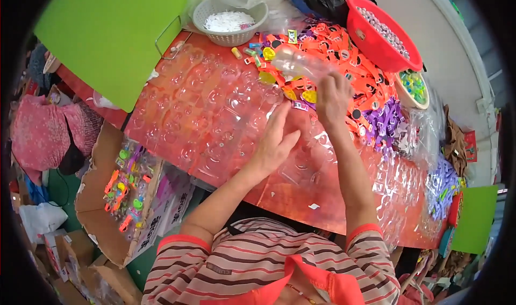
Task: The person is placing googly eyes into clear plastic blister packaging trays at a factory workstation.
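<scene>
My right hand is closed on the end of a clear plastic blister shell, lifted over the table and slightly blurred. Flat over the red tabletop, my left hand is open, fingers stretched toward the small yellow pieces; it holds nothing that I can see. More clear blister shells lie side by side to its left. Beyond my right hand spreads a heap of orange plastic strap pieces with dark round spots. Purple strap pieces lie at its near right edge.
A grey basket of white pieces stands at the back. A red basin of small beads and a bowl of green and blue pieces are at the right. A carton of packed toys stands at the left, below a green board.
</scene>
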Demonstrator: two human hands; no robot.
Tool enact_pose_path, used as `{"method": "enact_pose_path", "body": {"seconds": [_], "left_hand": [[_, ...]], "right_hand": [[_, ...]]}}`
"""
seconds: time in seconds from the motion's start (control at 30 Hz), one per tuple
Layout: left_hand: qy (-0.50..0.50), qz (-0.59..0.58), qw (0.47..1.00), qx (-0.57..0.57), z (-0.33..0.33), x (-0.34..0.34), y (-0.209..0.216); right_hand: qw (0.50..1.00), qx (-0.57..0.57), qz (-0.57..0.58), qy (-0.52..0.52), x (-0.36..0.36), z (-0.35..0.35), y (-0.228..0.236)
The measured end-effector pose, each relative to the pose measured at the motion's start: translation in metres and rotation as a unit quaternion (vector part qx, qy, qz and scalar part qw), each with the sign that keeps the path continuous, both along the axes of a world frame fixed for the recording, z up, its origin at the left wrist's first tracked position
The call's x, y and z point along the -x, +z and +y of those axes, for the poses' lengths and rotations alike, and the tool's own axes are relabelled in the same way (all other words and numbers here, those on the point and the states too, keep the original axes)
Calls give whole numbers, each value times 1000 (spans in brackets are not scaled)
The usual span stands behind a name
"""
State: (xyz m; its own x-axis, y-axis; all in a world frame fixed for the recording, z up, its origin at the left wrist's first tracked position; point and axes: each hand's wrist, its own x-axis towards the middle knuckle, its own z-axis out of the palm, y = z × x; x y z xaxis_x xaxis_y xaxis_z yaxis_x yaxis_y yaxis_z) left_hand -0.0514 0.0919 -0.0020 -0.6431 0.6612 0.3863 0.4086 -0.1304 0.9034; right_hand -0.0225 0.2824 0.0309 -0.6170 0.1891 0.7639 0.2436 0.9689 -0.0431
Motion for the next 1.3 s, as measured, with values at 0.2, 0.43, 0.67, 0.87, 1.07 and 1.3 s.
{"method": "enact_pose_path", "body": {"seconds": [0.2, 0.43, 0.67, 0.87, 1.07, 1.3], "left_hand": [[-113, -279, 930, -213, 5, -20, 39], [-62, -144, 979, -128, -27, -76, 27], [-148, -259, 947, -118, -93, -121, 34], [-149, -240, 955, 92, -136, -139, 19], [-133, -179, 957, 183, -159, -157, 14], [-204, -215, 944, 146, -163, -153, 0]], "right_hand": [[982, 159, 7, 102, -82, -101, 16], [923, 373, -16, 88, -173, -170, 17], [887, 404, -97, 199, -219, -209, 22], [829, 533, -12, 169, -229, -209, 21], [650, 728, -43, 215, -230, -229, -14], [544, 798, 26, 256, -242, -233, -27]]}}
